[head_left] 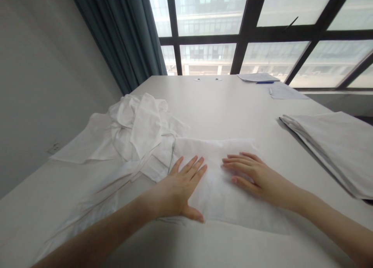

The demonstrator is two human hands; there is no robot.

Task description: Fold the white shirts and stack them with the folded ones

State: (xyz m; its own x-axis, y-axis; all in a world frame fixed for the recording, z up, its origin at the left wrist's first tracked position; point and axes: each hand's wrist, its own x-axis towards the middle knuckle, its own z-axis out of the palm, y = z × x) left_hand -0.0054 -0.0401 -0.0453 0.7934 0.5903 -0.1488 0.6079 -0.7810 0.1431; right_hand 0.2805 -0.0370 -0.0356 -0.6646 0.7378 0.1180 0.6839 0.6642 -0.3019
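Note:
A white piece of cloth (221,206), perhaps part of a garment, lies spread flat on the table in front of me. My left hand (182,188) rests on its left part with the fingers spread wide. Over the right part is my right hand (252,173), palm down and fingers stretched out; whether it presses on the fabric I cannot tell. To the left, a crumpled heap of white cloth (145,124) adjoins the flat piece, and folds run from it under my left forearm.
The white table (210,101) reaches back to the windows. On the right lies a folded stack of white cloth (335,143) with a dark edge beneath. Papers (258,77) and a blue pen (265,82) are at the far right. A blue curtain (125,35) hangs at the back left.

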